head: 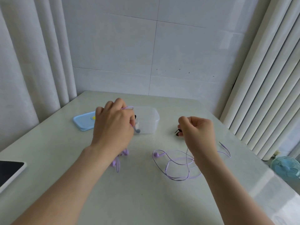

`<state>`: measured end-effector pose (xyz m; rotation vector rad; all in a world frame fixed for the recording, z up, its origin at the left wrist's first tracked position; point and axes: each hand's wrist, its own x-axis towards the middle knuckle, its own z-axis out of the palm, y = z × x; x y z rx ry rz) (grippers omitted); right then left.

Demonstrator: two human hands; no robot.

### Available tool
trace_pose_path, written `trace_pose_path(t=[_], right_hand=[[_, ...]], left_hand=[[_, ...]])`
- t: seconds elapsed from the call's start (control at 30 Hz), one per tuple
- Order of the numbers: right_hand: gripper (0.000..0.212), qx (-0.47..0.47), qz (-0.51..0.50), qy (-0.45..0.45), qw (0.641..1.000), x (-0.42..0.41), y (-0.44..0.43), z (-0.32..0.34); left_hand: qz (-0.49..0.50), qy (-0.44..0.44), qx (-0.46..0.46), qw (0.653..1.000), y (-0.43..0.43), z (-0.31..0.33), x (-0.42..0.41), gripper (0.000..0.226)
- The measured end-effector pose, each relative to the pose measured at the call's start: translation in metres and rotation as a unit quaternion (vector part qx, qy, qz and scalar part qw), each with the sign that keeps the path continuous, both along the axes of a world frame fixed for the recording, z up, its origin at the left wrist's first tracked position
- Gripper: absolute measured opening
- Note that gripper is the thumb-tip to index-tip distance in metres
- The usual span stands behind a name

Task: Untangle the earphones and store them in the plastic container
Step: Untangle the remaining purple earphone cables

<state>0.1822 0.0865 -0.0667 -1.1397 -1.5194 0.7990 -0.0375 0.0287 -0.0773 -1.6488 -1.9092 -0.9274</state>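
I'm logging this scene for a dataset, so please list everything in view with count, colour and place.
plastic container: 1, clear, table centre, open
lid: 1, light blue, left of container
purple earphones: at least 1 set, lilac, cable looped on table near right; more lilac cable under left hand
black earphones: 1, black, at right hand fingertips
tablet: 1, dark screen, left edge
fan: 1, pale blue, floor right
table: 1, pale
left hand: 1, gripping lilac cable
right hand: 1, pinching thin cable
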Motion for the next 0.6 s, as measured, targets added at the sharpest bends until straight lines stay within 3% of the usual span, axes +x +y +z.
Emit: trace_pose_path(t=[0.07,0.17,0.3,0.43,0.53,0.6], right_hand=[[0.036,0.006,-0.001,-0.036,0.999,0.000,-0.002,0.001],[0.029,-0.077,0.051,-0.036,0.995,-0.001,-0.008,0.005],[0.046,-0.142,0.188,-0.162,0.958,-0.002,-0.017,0.007],[0.060,-0.098,0.278,-0.234,0.927,-0.006,-0.027,0.009],[0.053,-0.101,0.229,-0.199,0.948,-0.001,-0.013,0.009],[0.045,-0.074,0.076,-0.220,0.970,0.011,0.008,0.001]], left_hand=[[0.055,0.029,-0.046,0.997,-0.003,0.002,0.000,0.024],[0.075,0.033,-0.118,0.990,-0.002,-0.003,0.009,0.035],[0.086,0.100,-0.039,0.991,0.005,-0.017,0.015,0.023],[0.085,0.131,-0.034,0.987,0.009,-0.028,0.016,0.021],[0.093,0.136,-0.056,0.985,0.008,-0.031,0.023,0.024],[0.094,0.130,-0.054,0.986,0.008,-0.030,0.028,0.035]])
